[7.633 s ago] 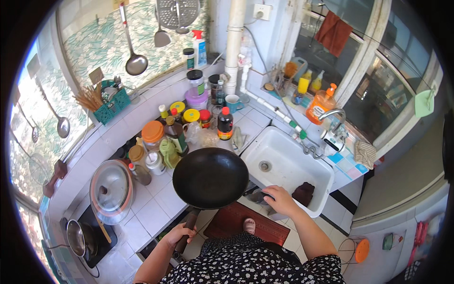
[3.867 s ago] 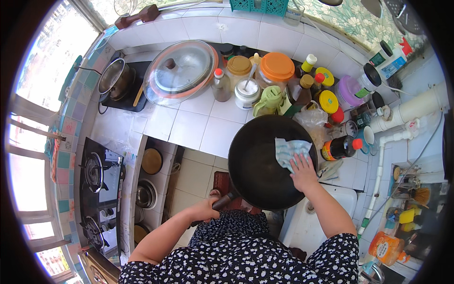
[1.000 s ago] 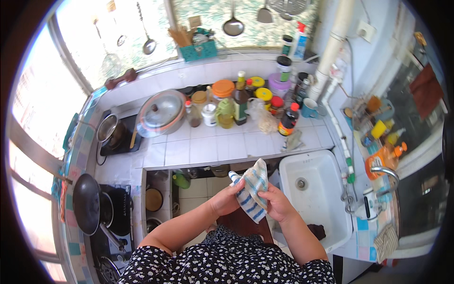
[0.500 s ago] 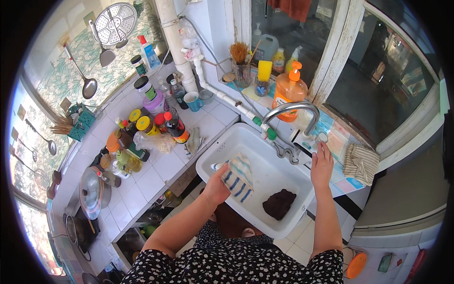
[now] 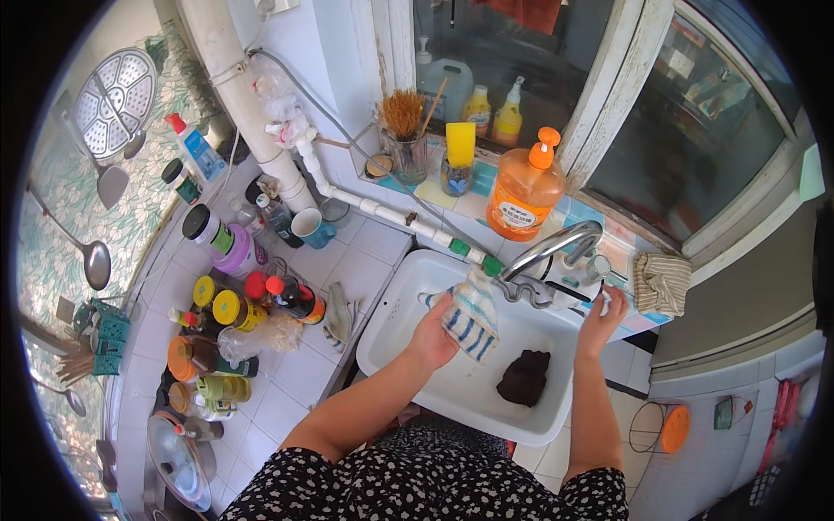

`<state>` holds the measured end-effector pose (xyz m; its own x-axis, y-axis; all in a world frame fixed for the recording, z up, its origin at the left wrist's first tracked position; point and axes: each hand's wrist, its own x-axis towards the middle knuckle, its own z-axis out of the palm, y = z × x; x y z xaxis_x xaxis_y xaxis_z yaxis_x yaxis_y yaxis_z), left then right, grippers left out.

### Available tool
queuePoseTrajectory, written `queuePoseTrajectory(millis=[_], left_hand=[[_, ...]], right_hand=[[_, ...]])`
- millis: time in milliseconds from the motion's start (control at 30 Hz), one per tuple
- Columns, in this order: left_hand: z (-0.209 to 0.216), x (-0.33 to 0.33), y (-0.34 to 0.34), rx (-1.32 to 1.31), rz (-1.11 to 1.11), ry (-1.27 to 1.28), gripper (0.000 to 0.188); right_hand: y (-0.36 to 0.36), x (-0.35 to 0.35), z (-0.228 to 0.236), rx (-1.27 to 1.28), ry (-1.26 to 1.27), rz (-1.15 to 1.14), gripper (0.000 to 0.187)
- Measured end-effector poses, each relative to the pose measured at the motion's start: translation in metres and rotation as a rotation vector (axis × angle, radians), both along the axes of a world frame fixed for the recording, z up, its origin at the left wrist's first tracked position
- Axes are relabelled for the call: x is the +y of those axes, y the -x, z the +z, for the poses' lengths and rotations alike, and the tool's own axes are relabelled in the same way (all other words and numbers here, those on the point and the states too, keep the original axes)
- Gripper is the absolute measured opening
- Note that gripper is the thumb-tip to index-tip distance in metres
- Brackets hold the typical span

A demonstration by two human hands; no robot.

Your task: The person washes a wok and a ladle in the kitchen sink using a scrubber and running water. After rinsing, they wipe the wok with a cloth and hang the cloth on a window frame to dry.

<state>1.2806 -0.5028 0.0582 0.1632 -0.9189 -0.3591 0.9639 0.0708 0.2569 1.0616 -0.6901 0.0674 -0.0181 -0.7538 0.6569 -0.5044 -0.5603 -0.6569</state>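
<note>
A white cloth with blue stripes (image 5: pixel 472 321) hangs from my left hand (image 5: pixel 434 337), whose fingers are closed on its left edge. Below it is the white sink (image 5: pixel 375 347), with the cloth over its back left part. A crumpled dark brown cloth (image 5: pixel 524 379) lies on the sink's floor at the right. My right hand (image 5: pixel 599 323) is held over the sink's right rim, fingers bent and apart, apparently with nothing in them. Just beyond its fingertips stands the chrome tap (image 5: pixel 556 243) with its round knob (image 5: pixel 598 267). No water stream shows under the spout.
An orange pump bottle (image 5: pixel 526 187) stands behind the tap. At the right lies a folded striped cloth (image 5: pixel 660 285). Several sauce bottles and jars (image 5: pixel 239 310) crowd the tiled counter (image 5: pixel 280 401) at the left, near a blue cup (image 5: pixel 313 227). A white pipe (image 5: pixel 373 208) runs along the wall.
My right hand has drawn back from the tap knob toward me, its fingers more bent. My left hand still holds the striped cloth, now nearer the tap. The view has shifted to the right.
</note>
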Motion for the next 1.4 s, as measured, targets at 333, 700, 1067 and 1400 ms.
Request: queuePoseTrajectory(millis=[333, 700, 1067, 1400], left_hand=[[-0.049, -0.002, 0.005, -0.528, 0.011, -0.227, 0.039], [-0.025, 0.004, -0.026, -0.241, -0.099, -0.156, 0.041], [-0.008, -0.009, 0.045, -0.245, -0.022, -0.118, 0.046], [-0.028, -0.007, 0.043, -0.263, -0.031, -0.152, 0.049]], right_hand=[[-0.105, 0.136, -0.041, -1.173, -1.395, 0.541, 0.034], [-0.130, 0.103, -0.028, -0.110, -0.843, 0.779, 0.049], [-0.141, 0.090, -0.074, 0.184, -0.605, 0.622, 0.050], [-0.138, 0.100, -0.099, 0.119, -0.744, 0.649, 0.051]])
